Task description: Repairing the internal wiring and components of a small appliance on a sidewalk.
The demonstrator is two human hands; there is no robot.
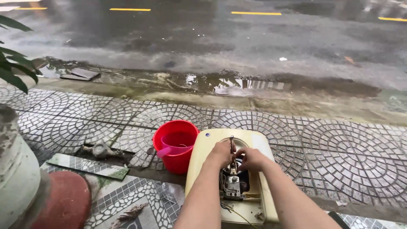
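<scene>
We are gripping a thin metal rod [231, 144] with closed left hand [221, 153] and right hand [251, 158] inside the cream casing [207, 146], right of the red bucket [174, 146], risking slippage onto wet paving [339, 148].

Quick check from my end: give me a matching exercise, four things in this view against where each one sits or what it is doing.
Things:
1. red bucket
2. cream appliance housing
3. left hand
4. loose patterned tile

Places:
A. lying flat on the ground, left of the bucket
B. under both hands, opened, wiring showing
C. standing just left of the housing
D. at the metal rod, beside the right hand

Pairs: 1-C, 2-B, 3-D, 4-A
</scene>
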